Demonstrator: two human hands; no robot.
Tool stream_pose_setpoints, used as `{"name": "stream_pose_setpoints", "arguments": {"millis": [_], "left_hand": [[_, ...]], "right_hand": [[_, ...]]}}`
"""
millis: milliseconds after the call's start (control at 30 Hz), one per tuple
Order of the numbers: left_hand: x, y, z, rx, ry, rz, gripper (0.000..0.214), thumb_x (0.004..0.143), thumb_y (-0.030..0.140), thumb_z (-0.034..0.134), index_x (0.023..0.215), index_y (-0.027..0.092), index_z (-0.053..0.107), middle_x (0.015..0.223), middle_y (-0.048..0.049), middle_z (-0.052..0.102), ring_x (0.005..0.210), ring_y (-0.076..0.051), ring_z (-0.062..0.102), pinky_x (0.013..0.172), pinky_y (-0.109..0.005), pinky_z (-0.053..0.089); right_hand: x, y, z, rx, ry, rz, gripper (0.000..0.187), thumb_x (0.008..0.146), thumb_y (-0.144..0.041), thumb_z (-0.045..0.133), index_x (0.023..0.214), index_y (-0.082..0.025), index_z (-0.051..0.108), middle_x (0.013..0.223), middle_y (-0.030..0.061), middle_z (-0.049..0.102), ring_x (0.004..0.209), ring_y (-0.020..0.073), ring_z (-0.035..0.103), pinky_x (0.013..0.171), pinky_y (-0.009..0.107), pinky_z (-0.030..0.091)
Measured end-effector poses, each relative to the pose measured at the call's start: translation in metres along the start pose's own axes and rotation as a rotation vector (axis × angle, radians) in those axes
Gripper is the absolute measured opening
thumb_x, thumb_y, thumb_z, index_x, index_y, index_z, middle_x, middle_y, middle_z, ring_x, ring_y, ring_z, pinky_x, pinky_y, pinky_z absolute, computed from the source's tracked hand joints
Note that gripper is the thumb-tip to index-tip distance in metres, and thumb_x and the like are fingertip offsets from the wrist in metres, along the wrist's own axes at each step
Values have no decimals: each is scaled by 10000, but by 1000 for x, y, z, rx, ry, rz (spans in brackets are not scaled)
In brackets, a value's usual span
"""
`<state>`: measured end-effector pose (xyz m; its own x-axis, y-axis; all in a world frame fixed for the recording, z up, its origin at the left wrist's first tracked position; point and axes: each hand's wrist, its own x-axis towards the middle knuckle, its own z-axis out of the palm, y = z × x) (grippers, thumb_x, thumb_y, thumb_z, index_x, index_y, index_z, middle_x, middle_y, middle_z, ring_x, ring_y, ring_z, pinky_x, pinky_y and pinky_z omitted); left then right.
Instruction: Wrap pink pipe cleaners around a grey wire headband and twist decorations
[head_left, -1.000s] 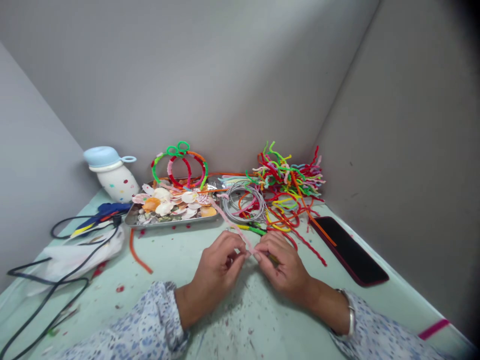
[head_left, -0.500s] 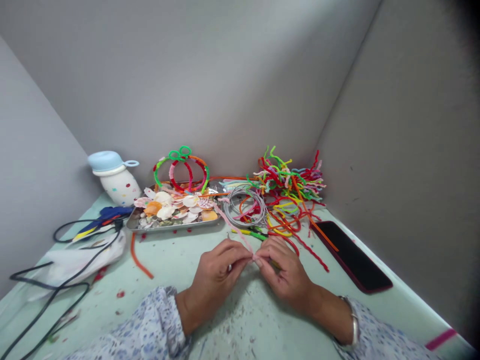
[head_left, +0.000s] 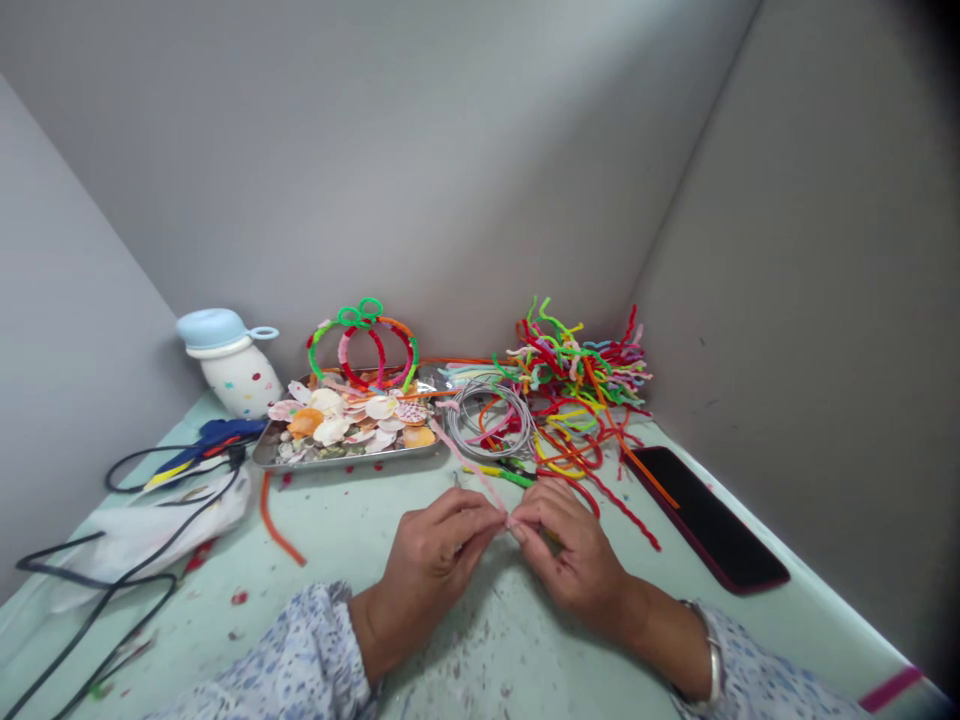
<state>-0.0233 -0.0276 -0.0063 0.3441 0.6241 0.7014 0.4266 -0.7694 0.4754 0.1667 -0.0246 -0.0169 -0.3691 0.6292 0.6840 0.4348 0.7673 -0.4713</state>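
Note:
A pale pink pipe cleaner (head_left: 480,476) runs from between my fingertips up and left toward the tray. My left hand (head_left: 442,560) pinches it with thumb and forefinger. Right beside, my right hand (head_left: 566,550) pinches the same pipe cleaner, the two sets of fingertips almost meeting. What lies within the pinch is mostly hidden. Just beyond my hands are green-and-yellow-handled pliers (head_left: 517,478), partly covered by my right hand, and a coil of silver wire (head_left: 457,430).
A metal tray (head_left: 352,460) of seashells stands behind, with pipe-cleaner rings (head_left: 412,350) above it. A pipe-cleaner heap (head_left: 570,360) lies back right, near a black phone (head_left: 720,530). A bottle (head_left: 240,380), a plastic bag (head_left: 161,520) and a black cable (head_left: 112,575) are left.
Both hands keep their pinch on the pink pipe cleaner in nearly the same place. The whole view has shifted slightly; nothing on the table has visibly moved.

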Motion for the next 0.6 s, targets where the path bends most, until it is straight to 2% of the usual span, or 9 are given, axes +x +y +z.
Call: {"name": "stream_pose_setpoints", "arguments": {"millis": [233, 600], "left_hand": [[-1, 0, 1, -14, 5, -30, 135, 874, 146, 614, 950, 180, 721, 857, -66, 704, 748, -129, 678, 652, -205, 556], [-3, -5, -2, 74, -52, 26, 169, 896, 155, 585, 997, 202, 712, 888, -64, 705, 753, -119, 677, 654, -201, 551]], "right_hand": [[-2, 2, 0, -5, -6, -6, 77, 882, -164, 518, 886, -196, 588, 751, 37, 569, 730, 192, 511, 688, 358, 397], [-3, 4, 0, -9, -28, 5, 78, 889, -162, 503, 862, -200, 566, 753, 35, 578, 736, 189, 513, 697, 362, 398]]}}
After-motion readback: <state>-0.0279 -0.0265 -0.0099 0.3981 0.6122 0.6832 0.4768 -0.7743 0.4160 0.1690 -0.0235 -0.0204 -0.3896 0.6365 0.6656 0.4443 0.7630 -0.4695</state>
